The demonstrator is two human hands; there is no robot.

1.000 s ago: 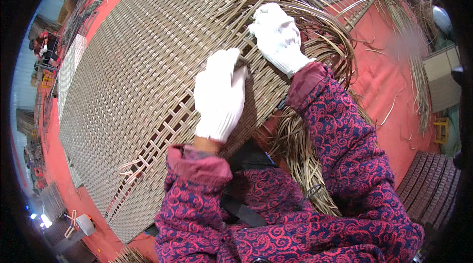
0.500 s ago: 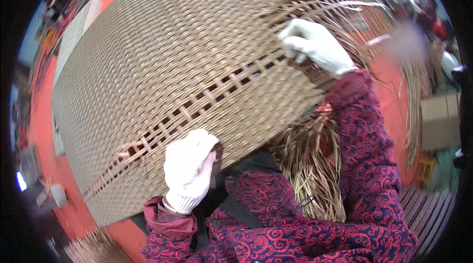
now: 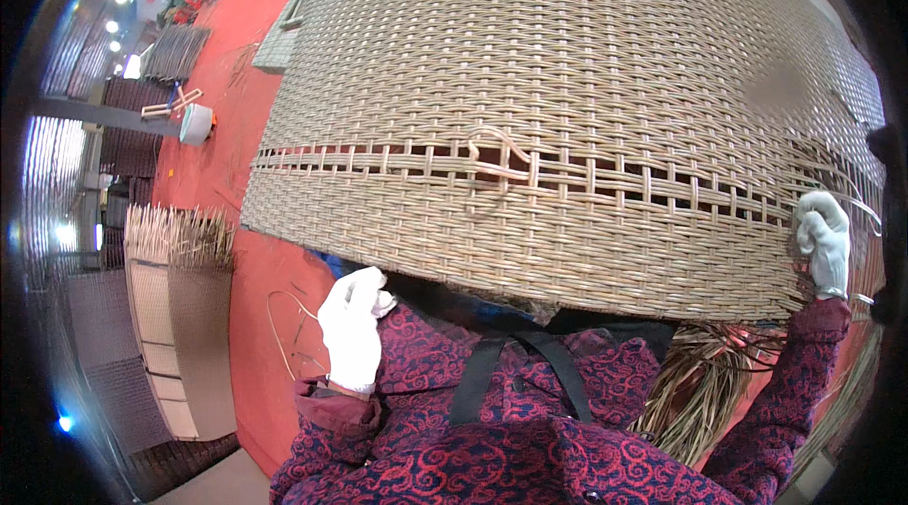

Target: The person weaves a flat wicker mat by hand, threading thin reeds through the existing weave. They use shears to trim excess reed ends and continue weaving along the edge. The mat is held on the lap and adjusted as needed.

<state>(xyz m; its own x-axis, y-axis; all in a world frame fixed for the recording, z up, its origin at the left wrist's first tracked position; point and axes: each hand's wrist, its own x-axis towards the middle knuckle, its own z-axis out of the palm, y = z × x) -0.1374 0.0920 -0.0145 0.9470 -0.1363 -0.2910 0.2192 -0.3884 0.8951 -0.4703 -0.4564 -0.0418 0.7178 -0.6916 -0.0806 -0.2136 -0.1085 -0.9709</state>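
A large brown woven wicker panel (image 3: 567, 79) lies before me, a row of open gaps running across it. From this row a pale loose strand loops (image 3: 499, 144) up near the middle. My left hand (image 3: 352, 330), in a white knit glove, is by the panel's near edge toward the left. Its fingers are curled in; whatever they may hold is hidden. At the right end of the gap row is my right hand (image 3: 825, 242), gloved too, fingers curled beside loose strands (image 3: 837, 169). What lies inside them cannot be made out.
A bundle of long dry strands (image 3: 700, 382) hangs below the panel at right. On the red floor (image 3: 270, 344) at left stand a rolled or stacked woven piece (image 3: 180, 325) and a white bucket (image 3: 196, 124). A thin strand (image 3: 276, 316) curls near my left hand.
My view has swung left, so the panel lies more level. My left hand has come off the panel's surface to its near edge. The right hand now appears at the far right.
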